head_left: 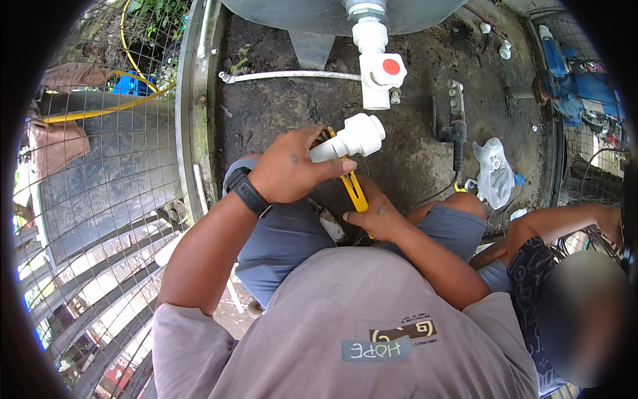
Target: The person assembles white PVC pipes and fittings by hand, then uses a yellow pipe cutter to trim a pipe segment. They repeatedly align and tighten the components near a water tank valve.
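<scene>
My left hand [284,166] is closed around a short white plastic pipe [324,151] with a wide ribbed fitting [363,135] on its end. The fitting points up and to the right, below a white valve [382,80] with a red round cap. In my right hand [377,211] is a yellow utility knife [355,191] with a dark slot along its body. Its upper end crosses the pipe just below the fitting, beside my left thumb. I cannot make out whether the blade touches the pipe.
Above the valve hangs a grey tank [286,13]. A corded dark tool with round sockets [456,113] lies on the floor, near a plastic bag of white fittings [495,174]. A thin white pipe [292,75] lies behind. Wire mesh [106,166] stands left; another person's arm [558,226] is right.
</scene>
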### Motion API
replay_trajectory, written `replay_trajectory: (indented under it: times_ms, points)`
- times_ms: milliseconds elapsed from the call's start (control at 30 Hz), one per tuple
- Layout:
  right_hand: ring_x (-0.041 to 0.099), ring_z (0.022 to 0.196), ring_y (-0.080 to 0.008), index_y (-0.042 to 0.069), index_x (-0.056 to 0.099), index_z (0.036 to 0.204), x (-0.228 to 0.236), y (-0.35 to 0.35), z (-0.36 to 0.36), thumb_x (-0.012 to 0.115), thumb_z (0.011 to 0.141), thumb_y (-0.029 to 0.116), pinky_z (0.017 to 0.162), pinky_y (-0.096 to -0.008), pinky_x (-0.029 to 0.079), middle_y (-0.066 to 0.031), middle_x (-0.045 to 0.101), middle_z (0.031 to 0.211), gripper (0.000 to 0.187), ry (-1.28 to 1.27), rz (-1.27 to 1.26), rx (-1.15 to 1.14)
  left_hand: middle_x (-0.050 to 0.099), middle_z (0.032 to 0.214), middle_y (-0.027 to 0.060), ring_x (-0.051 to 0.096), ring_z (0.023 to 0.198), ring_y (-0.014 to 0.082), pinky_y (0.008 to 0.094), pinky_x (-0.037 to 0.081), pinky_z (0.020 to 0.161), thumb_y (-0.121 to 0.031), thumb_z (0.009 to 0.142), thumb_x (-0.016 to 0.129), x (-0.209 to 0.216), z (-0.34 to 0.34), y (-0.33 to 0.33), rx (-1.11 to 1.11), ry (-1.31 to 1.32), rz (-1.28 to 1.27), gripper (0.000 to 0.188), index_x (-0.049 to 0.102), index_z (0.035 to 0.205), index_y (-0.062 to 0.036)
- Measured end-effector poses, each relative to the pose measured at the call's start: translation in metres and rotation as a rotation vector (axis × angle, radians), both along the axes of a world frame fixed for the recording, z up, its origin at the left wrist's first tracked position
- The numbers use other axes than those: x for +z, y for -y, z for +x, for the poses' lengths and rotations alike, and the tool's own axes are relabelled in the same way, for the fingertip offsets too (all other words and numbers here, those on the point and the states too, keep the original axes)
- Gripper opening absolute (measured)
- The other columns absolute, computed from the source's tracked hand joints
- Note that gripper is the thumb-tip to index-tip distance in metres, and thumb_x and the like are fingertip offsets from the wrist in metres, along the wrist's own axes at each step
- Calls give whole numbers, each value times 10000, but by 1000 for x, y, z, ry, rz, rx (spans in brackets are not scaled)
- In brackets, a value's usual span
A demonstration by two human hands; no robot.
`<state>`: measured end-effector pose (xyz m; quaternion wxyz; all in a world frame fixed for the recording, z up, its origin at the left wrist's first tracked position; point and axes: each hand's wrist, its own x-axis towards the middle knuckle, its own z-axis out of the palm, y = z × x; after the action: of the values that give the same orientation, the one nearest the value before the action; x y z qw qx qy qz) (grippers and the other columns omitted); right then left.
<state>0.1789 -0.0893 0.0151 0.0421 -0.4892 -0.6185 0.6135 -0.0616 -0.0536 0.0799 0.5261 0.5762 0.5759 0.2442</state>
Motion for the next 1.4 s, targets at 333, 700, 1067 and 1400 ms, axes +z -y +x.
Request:
replay_trajectory:
  times_ms: [333,700,1067,1400]
  points:
    - [640,1129,-412,-36,504,1340,10,-5,-6,755,806,278,975,-446,495,-278,656,1170,668,80,77,-54,708,874,160,664,785,217,360,515,736,-416,834,791,7,0,-5,37,87,2,501,686,1052,22]
    - [655,944,-484,-27,518,1145,9,-1,-10,710,790,151,796,-517,523,-297,669,965,441,109,180,-71,707,877,168,664,779,224,386,512,730,-449,811,806,5,0,-6,46,102,-21,533,686,1033,20]
    - [638,1067,-466,-58,474,1300,17,0,-7,718,799,216,901,-483,510,-327,645,1103,621,195,55,2,698,1031,240,690,975,335,403,523,871,-552,799,792,-10,0,-5,75,-3,27,742,652,1144,90]
    - [632,1066,-477,-34,485,1287,24,-6,-11,711,799,221,898,-491,510,-322,645,1105,595,192,-2,-11,700,951,206,690,866,305,397,527,791,-497,813,794,15,0,-9,64,-3,-148,615,672,1128,16]
